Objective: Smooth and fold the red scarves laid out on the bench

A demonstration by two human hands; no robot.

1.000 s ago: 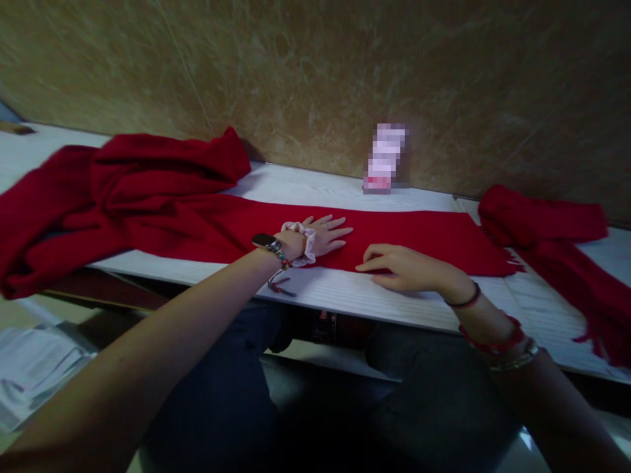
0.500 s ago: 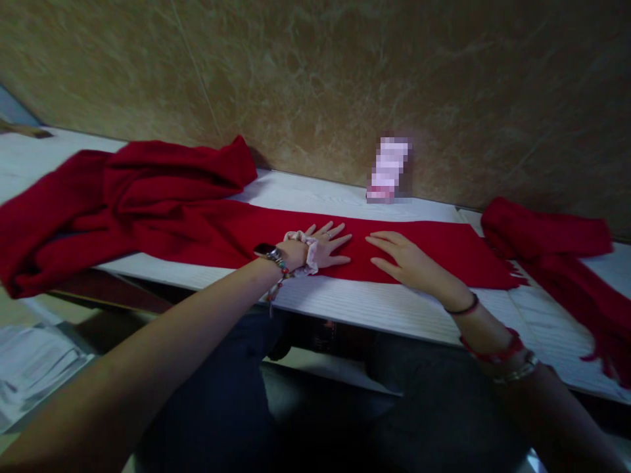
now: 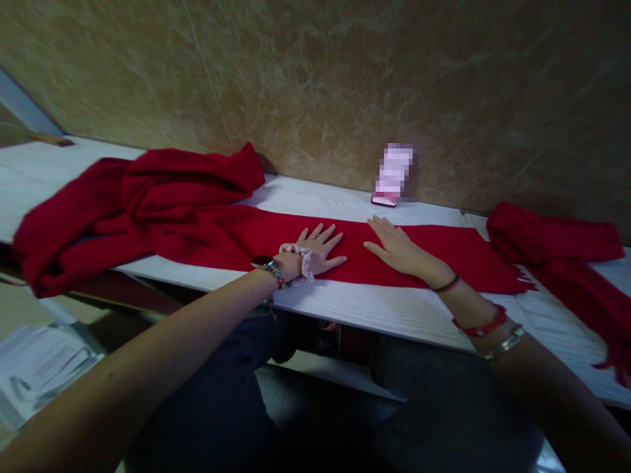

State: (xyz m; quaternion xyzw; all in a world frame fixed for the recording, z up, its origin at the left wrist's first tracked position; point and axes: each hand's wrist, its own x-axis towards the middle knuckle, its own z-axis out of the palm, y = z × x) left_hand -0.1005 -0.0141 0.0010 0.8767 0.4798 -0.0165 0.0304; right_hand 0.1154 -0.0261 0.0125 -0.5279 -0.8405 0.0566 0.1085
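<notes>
A red fringed scarf (image 3: 444, 253) lies spread along the narrow white table, flat in the middle and bunched into loose folds at the left. My left hand (image 3: 320, 249) rests on the flat stretch with its fingers spread, a ring on one finger and a scrunchie at the wrist. To its right, my right hand (image 3: 397, 246) lies over the same cloth, fingers stretched and thumb apart. Nothing is gripped by either hand. The scarf's tasselled end points right, close to another folded piece of red fringed cloth (image 3: 557, 233).
Against the marbled wall (image 3: 296, 85) leans a phone (image 3: 393, 172) with a blurred screen, behind the scarf. The white table (image 3: 345, 305) has its front edge just above my knees. A pale stack (image 3: 44, 368) sits low at the left.
My right hand has shifted slightly up across the scarf, toward its far edge. My left hand stays on about the same part of the cloth. The view has moved a little.
</notes>
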